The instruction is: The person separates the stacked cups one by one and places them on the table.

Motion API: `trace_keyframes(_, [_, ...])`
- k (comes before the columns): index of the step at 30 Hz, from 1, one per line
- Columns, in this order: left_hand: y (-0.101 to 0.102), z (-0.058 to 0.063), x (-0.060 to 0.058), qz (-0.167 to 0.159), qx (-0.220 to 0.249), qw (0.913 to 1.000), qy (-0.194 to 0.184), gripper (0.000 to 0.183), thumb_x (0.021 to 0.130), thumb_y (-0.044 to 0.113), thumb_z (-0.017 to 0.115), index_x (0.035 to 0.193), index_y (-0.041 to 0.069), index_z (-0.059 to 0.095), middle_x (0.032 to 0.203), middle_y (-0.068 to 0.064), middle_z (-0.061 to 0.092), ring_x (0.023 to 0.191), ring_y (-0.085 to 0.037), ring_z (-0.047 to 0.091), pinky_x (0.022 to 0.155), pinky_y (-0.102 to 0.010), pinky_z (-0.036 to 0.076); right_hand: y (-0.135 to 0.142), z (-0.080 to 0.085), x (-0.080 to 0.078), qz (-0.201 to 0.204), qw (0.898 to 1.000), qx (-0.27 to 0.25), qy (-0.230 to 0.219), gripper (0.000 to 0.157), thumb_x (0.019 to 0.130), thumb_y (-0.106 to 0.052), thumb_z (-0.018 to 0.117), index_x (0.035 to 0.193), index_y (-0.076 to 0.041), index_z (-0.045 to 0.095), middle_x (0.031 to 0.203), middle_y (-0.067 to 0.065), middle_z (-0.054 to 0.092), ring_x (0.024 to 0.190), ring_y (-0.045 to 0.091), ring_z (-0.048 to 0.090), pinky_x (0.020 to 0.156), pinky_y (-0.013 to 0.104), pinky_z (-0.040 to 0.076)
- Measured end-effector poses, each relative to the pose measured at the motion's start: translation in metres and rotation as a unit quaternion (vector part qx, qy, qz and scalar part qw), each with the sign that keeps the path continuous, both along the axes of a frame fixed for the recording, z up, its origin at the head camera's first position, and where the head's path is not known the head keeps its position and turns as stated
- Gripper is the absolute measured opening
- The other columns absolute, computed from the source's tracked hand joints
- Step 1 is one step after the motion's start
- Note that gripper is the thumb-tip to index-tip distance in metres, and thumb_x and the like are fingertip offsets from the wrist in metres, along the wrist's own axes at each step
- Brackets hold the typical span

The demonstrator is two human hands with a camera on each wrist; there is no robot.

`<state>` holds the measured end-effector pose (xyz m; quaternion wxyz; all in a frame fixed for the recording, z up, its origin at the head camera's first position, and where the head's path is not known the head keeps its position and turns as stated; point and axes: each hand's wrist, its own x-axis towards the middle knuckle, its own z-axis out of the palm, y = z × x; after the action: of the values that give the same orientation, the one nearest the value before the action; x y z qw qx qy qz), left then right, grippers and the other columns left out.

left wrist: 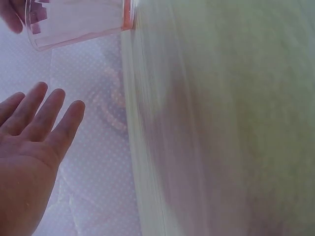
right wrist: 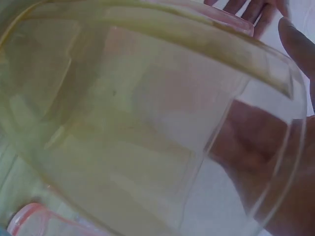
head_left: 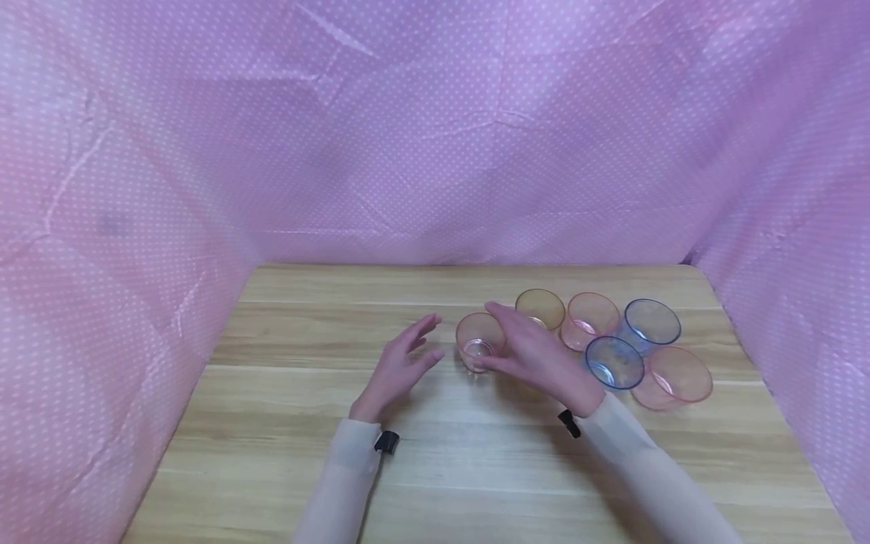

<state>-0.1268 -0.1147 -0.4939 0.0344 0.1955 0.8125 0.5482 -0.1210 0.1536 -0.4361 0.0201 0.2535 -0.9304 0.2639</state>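
A clear pinkish cup [head_left: 479, 346] stands upright on the wooden table, left of the other cups. My right hand [head_left: 540, 353] grips it from the right, thumb on the near side and fingers round the far side. Through its wall, some of those fingers show in the left wrist view, where the cup [left wrist: 81, 22] is cut off at the top. Left of it and apart from it, my left hand [head_left: 399, 370] has its fingers spread, palm turned toward the cup. A yellowish cup [right wrist: 133, 128] fills most of the right wrist view, close under the right wrist.
Right of my right hand stand several clear cups: a yellow one [head_left: 549, 308] at the back, a pink one [head_left: 590, 317], a blue one [head_left: 652, 325], a nearer blue one [head_left: 614, 364] and a nearer pink one [head_left: 673, 379]. Pink dotted cloth [head_left: 435, 166] hangs around the table [head_left: 285, 393].
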Motion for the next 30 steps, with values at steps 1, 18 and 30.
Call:
trace_keyframes(1, [-0.001,0.000,0.000,0.000,0.001,1.0000,0.001,0.064,0.100,0.023,0.072,0.156,0.012,0.045,0.156,-0.001,0.051,0.142,-0.022,0.048,0.117,-0.036,0.043,-0.001,0.000,-0.001,0.002,1.000,0.005,-0.002,0.094,0.086,-0.049,0.084,0.153,0.001,0.043,0.152,0.023,0.051,0.137,0.041,0.051,0.114,0.056,0.045])
trace_keyframes(18, [-0.001,0.002,0.000,0.001,0.000,1.0000,0.000,0.063,0.099,0.023,0.073,0.155,0.010,0.047,0.155,-0.002,0.052,0.140,-0.029,0.051,0.115,-0.044,0.046,-0.008,0.000,-0.010,0.027,0.999,0.045,0.009,0.085,0.086,-0.037,0.087,0.148,0.006,0.047,0.143,0.027,0.057,0.133,0.041,0.055,0.112,0.054,0.048])
trace_keyframes(30, [0.013,0.007,-0.007,-0.029,-0.049,0.9983,-0.010,0.077,0.095,0.032,0.078,0.160,0.016,0.040,0.162,-0.004,0.042,0.138,-0.043,0.050,0.115,-0.049,0.046,-0.011,-0.002,-0.009,0.010,0.999,0.032,0.006,0.084,0.086,-0.034,0.086,0.147,0.008,0.046,0.142,0.029,0.056,0.131,0.043,0.055,0.110,0.056,0.049])
